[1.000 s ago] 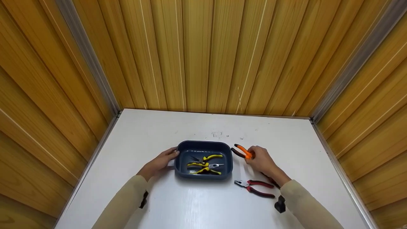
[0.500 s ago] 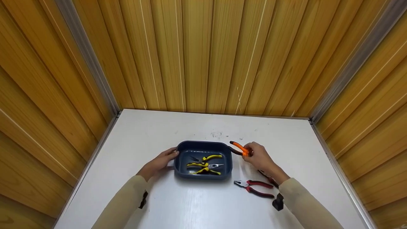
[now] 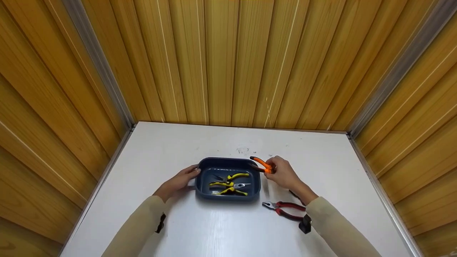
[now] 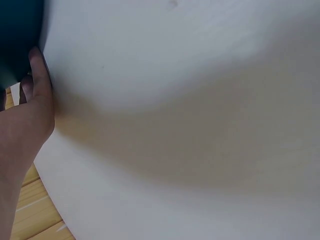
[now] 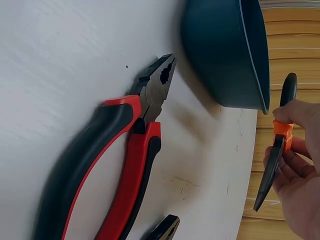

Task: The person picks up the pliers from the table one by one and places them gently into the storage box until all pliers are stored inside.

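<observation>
Behind right hand (image 3: 282, 175): pliers (image 3: 260, 164) half-hidden.

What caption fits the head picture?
Right hand holds orange pliers over a tray; left hand steadies it.

Orange-and-black pliers (image 3: 261, 164), pinched mid-handle in the right hand (image 3: 282, 174), hang just above the far right corner of a dark blue tray (image 3: 202, 191), handles pointing toward it. The rectangular, round-cornered tray sits flat, two yellow-handled pliers (image 3: 230, 185) lying crossed inside it. The left hand (image 3: 177, 183) touches the tray's left wall.
</observation>
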`<move>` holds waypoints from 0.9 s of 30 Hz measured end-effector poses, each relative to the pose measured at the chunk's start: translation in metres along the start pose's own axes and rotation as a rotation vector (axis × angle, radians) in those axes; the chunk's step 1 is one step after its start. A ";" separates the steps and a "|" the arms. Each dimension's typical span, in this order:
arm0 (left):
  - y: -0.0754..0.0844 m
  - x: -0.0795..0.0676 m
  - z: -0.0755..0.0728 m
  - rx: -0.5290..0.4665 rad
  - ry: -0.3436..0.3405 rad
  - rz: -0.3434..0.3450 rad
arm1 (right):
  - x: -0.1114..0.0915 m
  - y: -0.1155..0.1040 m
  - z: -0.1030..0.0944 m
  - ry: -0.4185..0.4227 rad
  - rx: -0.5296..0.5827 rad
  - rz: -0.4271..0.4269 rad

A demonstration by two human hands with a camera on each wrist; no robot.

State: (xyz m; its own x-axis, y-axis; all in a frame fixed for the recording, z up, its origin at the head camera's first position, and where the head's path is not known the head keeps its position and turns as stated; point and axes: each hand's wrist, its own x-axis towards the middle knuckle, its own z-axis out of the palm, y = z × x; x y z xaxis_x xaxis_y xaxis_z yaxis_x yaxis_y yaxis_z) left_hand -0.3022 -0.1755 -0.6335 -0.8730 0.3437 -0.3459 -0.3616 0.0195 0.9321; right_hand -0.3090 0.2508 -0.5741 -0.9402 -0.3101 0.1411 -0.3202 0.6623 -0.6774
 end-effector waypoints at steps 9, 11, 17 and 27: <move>0.003 -0.001 0.001 0.029 0.020 -0.002 | 0.007 -0.012 0.008 -0.027 -0.011 -0.024; 0.004 -0.002 0.001 0.040 0.026 -0.002 | 0.008 -0.015 0.009 -0.042 -0.010 -0.019; 0.004 -0.003 0.002 0.053 0.037 -0.007 | 0.013 -0.024 0.014 -0.079 -0.029 0.005; 0.003 -0.001 0.001 0.051 0.003 -0.016 | 0.020 -0.032 0.022 -0.121 -0.090 -0.051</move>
State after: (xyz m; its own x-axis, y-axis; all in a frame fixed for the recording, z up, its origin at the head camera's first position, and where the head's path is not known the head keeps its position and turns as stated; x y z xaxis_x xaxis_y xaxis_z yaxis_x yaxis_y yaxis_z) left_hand -0.3022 -0.1752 -0.6299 -0.8682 0.3404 -0.3610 -0.3584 0.0728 0.9307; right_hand -0.3149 0.2086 -0.5650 -0.9033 -0.4212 0.0817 -0.3812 0.7005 -0.6034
